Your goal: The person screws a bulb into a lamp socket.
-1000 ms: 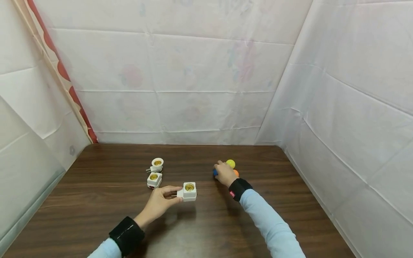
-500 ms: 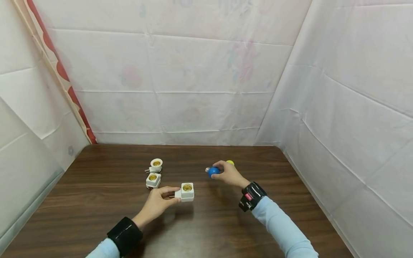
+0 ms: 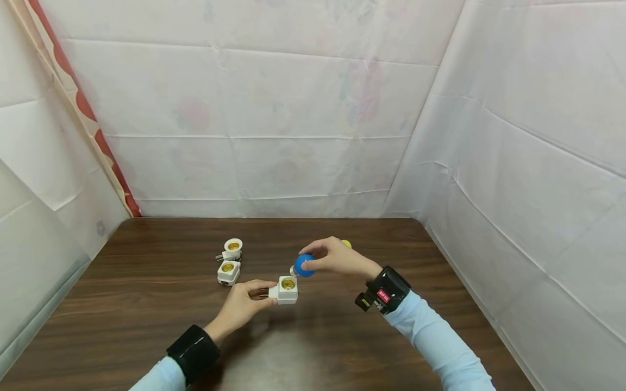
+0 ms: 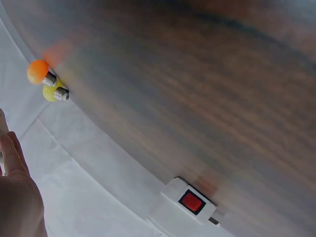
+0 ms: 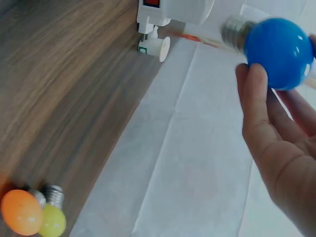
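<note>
Blue bulb [image 3: 305, 265]: held in the air in the fingertips of the right hand [image 3: 337, 257], metal screw base pointing down and left, just above and right of the square socket's mouth; not yet in it.
Square socket [image 3: 287, 289]: the landmark. A white plug-in lamp holder standing on the dark wooden table [image 3: 146, 304], brass-lined opening facing up and holding nothing. The left hand [image 3: 242, 304] pinches it at the plug end on its left side, thumb and forefinger curled round that end.
Step in hand: as I judge it, bringing the bulb's base to the socket mouth, with the left hand steadying the holder.
Next move calls for: setting the threaded base square over the brass opening, then turning the bulb while the left hand keeps the socket from spinning; a tilted start would likely jam the thread.
Other sockets: a second square one [image 3: 227, 271] and a round one [image 3: 231, 249] stand left of and behind the landmark socket, well apart from it; both brass openings hold nothing.
Spare bulbs: a yellow bulb [image 5: 51, 217] and an orange bulb [image 5: 20, 211] lie touching each other on the table behind and to the right of the landmark socket, past the right hand.
Surround: white sheeting [image 3: 293, 108] walls the table on three sides.
</note>
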Demonstrator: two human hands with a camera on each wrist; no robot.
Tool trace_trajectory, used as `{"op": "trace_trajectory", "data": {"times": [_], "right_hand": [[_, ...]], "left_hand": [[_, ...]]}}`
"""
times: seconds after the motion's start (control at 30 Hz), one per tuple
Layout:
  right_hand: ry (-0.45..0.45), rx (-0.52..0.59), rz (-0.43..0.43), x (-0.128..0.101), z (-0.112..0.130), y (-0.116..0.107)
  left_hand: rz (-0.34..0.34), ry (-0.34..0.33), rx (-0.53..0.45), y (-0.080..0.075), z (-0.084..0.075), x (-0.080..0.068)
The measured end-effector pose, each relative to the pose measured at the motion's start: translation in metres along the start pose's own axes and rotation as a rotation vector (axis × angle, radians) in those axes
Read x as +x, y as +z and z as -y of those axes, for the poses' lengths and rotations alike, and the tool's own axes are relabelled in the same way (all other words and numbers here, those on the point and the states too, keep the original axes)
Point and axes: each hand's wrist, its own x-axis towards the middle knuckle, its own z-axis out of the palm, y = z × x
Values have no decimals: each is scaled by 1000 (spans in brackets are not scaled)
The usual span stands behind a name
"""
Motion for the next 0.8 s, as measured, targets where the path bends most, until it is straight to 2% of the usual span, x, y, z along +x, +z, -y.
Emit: {"op": "trace_trajectory", "data": {"times": [0.13, 0.3, 0.63, 0.8], "right_hand": [[0, -38, 66, 5, 9, 3], [32, -36, 131, 11, 14, 10], [75, -75, 152, 17, 20, 16], [69, -94, 175, 19, 21, 18]], "left_hand": [[4, -7, 8, 2, 0, 1], [7, -6, 0, 5, 6, -1], [-15, 28, -26, 7, -2, 2], [-15, 31, -23, 7, -3, 1]]}}
